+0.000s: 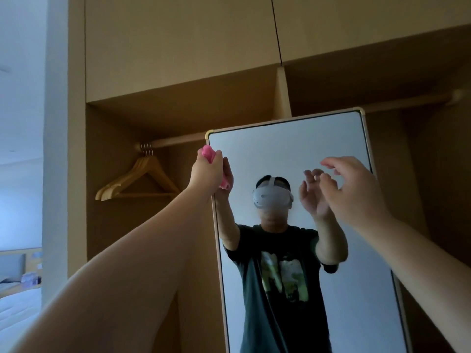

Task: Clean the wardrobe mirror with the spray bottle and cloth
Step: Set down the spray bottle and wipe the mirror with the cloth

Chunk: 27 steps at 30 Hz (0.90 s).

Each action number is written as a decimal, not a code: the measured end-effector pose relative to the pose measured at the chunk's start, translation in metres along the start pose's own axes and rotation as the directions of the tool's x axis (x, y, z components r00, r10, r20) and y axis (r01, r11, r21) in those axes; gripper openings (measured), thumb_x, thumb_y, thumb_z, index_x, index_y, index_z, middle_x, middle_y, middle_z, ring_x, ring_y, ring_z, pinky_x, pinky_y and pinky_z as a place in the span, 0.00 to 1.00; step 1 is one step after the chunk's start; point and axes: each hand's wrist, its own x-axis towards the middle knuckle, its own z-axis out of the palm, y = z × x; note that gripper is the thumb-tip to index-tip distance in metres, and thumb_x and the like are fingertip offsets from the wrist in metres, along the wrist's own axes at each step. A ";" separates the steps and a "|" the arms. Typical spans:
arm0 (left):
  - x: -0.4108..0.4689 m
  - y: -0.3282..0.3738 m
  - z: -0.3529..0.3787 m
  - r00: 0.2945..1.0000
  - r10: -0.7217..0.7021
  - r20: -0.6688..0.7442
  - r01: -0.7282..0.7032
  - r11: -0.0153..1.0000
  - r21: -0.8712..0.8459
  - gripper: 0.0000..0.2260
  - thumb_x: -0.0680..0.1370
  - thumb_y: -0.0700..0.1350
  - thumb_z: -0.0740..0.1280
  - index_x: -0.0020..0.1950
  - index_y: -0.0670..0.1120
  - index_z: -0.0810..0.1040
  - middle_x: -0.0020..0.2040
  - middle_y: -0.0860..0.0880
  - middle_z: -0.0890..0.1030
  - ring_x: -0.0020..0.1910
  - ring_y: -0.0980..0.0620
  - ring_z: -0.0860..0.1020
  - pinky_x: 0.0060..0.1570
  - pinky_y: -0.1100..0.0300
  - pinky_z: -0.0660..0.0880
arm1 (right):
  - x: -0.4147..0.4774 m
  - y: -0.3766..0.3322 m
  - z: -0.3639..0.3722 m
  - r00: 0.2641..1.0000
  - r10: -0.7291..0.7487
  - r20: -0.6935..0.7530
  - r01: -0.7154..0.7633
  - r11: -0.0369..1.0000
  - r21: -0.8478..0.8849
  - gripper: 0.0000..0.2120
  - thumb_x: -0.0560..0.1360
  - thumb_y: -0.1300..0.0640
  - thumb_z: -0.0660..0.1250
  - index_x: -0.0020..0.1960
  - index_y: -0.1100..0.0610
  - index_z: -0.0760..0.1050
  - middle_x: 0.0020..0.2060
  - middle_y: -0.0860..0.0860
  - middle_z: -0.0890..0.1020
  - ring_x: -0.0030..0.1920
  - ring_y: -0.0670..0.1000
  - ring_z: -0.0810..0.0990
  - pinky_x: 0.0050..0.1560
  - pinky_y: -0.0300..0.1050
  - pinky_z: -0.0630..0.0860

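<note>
Both forearms reached up and forward from the bottom corners. Left hand (207,171) was fisted around a pink cloth (209,154), bunched, with bits poking out above and below the grip, pressed at the mirror's (293,154) upper left edge just under the corner. Right hand (354,189) was empty, fingers spread and loosely curled, raised in front of the glass near its right side; touching the glass or not, couldn't tell. Mirror stood tall with a light frame, leaning against the open wooden wardrobe (178,59), reflecting the person in a dark tee. Behind, left of the mirror, wooden hangers (139,180) hung on the rail (175,141). Far left a bed (17,314) showed. Spray bottle not in view
</note>
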 end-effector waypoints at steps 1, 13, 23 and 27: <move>-0.001 0.000 0.001 1.000 -0.007 0.005 0.007 1.000 0.004 0.20 0.80 0.55 0.57 0.68 0.45 0.68 0.37 0.50 0.80 0.27 0.59 0.80 0.18 0.73 0.67 | 0.001 0.005 -0.004 1.000 0.000 -0.002 0.000 0.999 -0.045 0.14 0.78 0.60 0.64 0.63 0.59 0.76 0.56 0.54 0.79 0.48 0.40 0.73 0.49 0.26 0.66; -0.025 -0.011 0.019 0.994 0.059 -0.088 -0.061 0.998 -0.020 0.18 0.81 0.49 0.58 0.69 0.43 0.65 0.45 0.47 0.78 0.34 0.55 0.79 0.28 0.70 0.73 | -0.018 0.070 -0.013 0.948 0.313 0.061 -0.280 0.908 -0.312 0.27 0.78 0.45 0.61 0.69 0.59 0.61 0.63 0.59 0.73 0.60 0.60 0.76 0.53 0.54 0.76; -0.043 -0.030 0.015 0.997 0.077 0.009 -0.077 0.997 -0.007 0.24 0.80 0.47 0.59 0.73 0.42 0.59 0.64 0.36 0.73 0.50 0.42 0.78 0.44 0.52 0.78 | -0.036 0.078 -0.005 0.937 0.341 0.077 -0.315 0.919 -0.238 0.26 0.78 0.47 0.62 0.68 0.60 0.61 0.61 0.59 0.74 0.55 0.58 0.78 0.49 0.53 0.78; -0.053 -0.041 0.016 0.997 0.074 0.018 -0.074 0.997 -0.004 0.24 0.80 0.47 0.59 0.73 0.41 0.59 0.63 0.35 0.74 0.49 0.44 0.77 0.40 0.56 0.74 | -0.044 0.078 -0.007 0.940 0.328 0.098 -0.301 0.928 -0.219 0.24 0.77 0.48 0.64 0.67 0.59 0.62 0.60 0.58 0.74 0.56 0.57 0.78 0.48 0.53 0.79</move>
